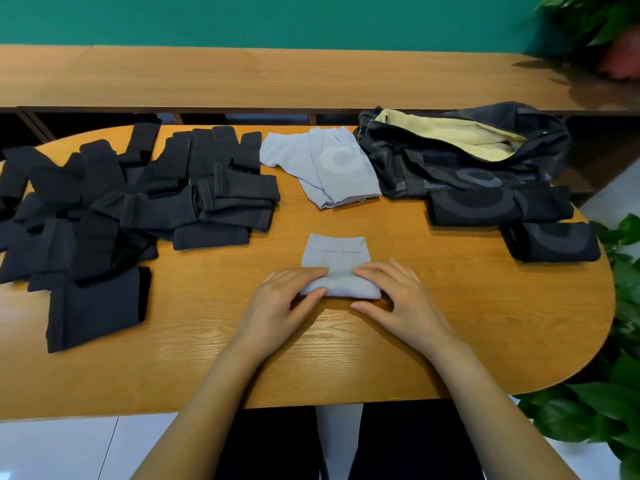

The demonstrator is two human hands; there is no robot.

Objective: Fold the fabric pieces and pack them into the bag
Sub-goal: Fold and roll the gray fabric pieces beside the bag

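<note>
A small light grey fabric piece (334,254) lies in the middle of the wooden table (450,323), its near edge rolled up. My left hand (287,299) grips the left end of that roll, thumb under it and fingers on top. My right hand (394,296) grips the right end the same way. A black bag (467,157) with a pale yellow lining lies open at the back right. Two folded black pieces (498,206) (554,242) rest in front of the bag. Another grey piece (329,168) lies unfolded beside it.
A heap of several black fabric pieces (121,202) covers the left half of the table. A wooden shelf (277,77) runs behind it against a green wall. Green plants (616,375) crowd the table's right edge.
</note>
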